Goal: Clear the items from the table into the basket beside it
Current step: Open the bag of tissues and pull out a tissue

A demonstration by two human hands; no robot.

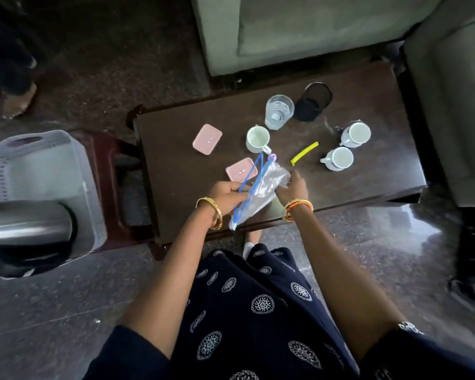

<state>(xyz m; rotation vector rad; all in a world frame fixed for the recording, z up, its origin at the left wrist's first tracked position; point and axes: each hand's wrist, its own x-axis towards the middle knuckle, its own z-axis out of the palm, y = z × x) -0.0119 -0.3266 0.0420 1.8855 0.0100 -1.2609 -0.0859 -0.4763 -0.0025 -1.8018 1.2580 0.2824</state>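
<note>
Over the near edge of the dark wooden table [368, 176], both my hands hold a clear zip bag [261, 193] with a blue seal strip. My left hand [225, 197] grips its blue edge; my right hand [292, 187] pinches its far corner. Two pink lidded boxes [207, 139] [241, 171] lie on the table's left part. Three white mugs [257, 139] [355, 134] [337, 158], a clear glass [279, 111], a black mesh cup [313, 101] and a yellow clip [304, 154] stand farther back. The grey slotted basket [85, 193] sits left of the table.
A steel flask [28, 220] lies inside the basket, which rests on a dark red stool [113, 171]. A grey sofa [299, 28] backs the table, with an armchair [450, 105] to its right. Another person's foot [19, 100] stands at far left.
</note>
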